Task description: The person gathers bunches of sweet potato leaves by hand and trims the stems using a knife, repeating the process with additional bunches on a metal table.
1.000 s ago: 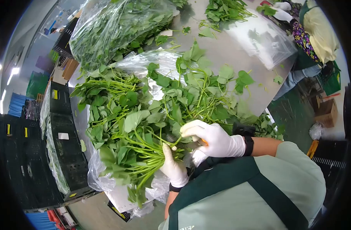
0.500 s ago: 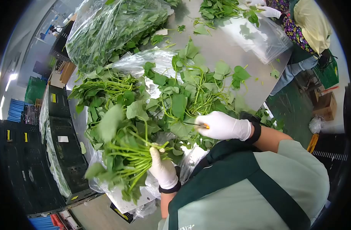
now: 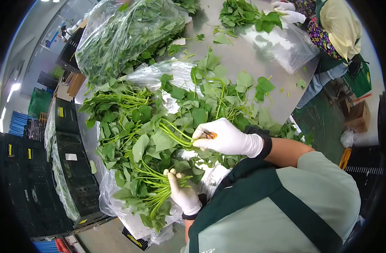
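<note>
My white-gloved left hand (image 3: 185, 196) is closed around a bunch of leafy greens (image 3: 157, 180), its cut stems poking out past the fingers and its leaves hanging left. My right hand (image 3: 229, 138), also gloved, is closed with a small orange-handled cutting tool (image 3: 212, 135) in it; the blade is hidden now. Several green stems (image 3: 175, 134) reach into the fingertips of that same hand. Beneath and beyond both hands spreads a loose heap of leafy greens (image 3: 233, 95), with another gathered pile (image 3: 117, 101) to the left.
A clear plastic bag full of greens (image 3: 130, 38) stands at the back left of the metal table (image 3: 226, 55). Across it, a co-worker's gloved hands (image 3: 292, 16) hold greens above plastic bags (image 3: 285, 50). Black crates (image 3: 28, 181) line the left side.
My right hand has moved left and now pinches stems from the heap. The bunch in my left hand has come down slightly and shifted right. The co-worker's greens have moved a little.
</note>
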Motion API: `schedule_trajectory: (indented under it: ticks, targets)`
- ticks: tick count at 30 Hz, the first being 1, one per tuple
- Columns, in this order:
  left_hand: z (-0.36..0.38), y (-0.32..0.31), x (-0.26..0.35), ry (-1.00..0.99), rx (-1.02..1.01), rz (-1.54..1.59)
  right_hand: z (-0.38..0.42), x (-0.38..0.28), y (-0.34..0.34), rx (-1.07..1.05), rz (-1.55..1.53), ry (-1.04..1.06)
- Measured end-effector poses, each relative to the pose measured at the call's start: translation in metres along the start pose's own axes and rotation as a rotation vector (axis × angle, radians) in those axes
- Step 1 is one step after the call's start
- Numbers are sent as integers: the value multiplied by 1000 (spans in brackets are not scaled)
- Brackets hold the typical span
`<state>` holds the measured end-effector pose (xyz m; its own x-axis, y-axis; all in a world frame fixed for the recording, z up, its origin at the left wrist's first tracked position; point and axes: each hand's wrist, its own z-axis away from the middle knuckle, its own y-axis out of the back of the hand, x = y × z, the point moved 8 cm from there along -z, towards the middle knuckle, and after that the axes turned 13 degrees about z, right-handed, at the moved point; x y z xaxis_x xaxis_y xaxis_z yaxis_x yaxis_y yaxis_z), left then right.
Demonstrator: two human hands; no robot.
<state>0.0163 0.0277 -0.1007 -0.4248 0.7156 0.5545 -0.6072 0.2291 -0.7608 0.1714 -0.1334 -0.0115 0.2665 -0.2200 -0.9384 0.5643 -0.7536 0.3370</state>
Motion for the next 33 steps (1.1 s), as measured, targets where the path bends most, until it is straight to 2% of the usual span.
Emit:
schedule_trajectory:
  ticks: [2, 4, 5, 6, 9, 14, 16, 17, 18, 20, 21, 22, 24, 25, 26, 29, 30, 33]
  targets:
    - [5, -5, -1, -19, -9, -39, 5, -5, -2, 48, 25, 81]
    - [9, -12, -2, -43, -27, -45, 18, -25, 2, 281, 242, 422]
    - [11, -16, -3, -48, -58, -31, 22, -27, -1, 303, 299, 504]
    - [13, -20, -3, -53, -90, -17, 23, -23, -3, 298, 297, 504]
    - [21, -32, -4, -56, -173, -82, 30, -28, -15, 333, 623, 573]
    - [25, -35, -5, -121, -218, -242, 33, -30, -30, 272, 699, 594]
    - [19, -34, -10, -77, -207, -292, 36, -30, -38, 229, 681, 593]
    - [20, -38, -19, 89, -214, -200, 39, -31, -42, 219, 631, 617]
    - [17, -40, -20, 83, -211, -202, 40, -33, -44, 211, 580, 641]
    - [13, -33, -30, 200, -75, -263, 39, -39, -40, 189, 570, 646]
    - [6, -25, -34, 233, -186, -354, 36, -43, -28, 299, 549, 677]
    - [6, -24, -40, 287, -141, -153, 33, -46, -14, 410, 527, 704]
    - [6, -26, -36, 213, -111, -101, 16, -52, 23, 564, 525, 662]
    - [7, -31, -32, 164, -67, -136, 11, -62, 41, 681, 590, 727]
    - [7, -30, -32, 165, -67, -137, 7, -71, 57, 757, 610, 707]
    - [3, -35, -33, 178, -148, -222, 0, -83, 60, 760, 665, 787]
    - [4, -36, -33, 176, -150, -222, -4, -85, 46, 642, 702, 758]
    - [5, -40, -38, 173, -305, -163, -11, -39, -22, 108, 493, 548]
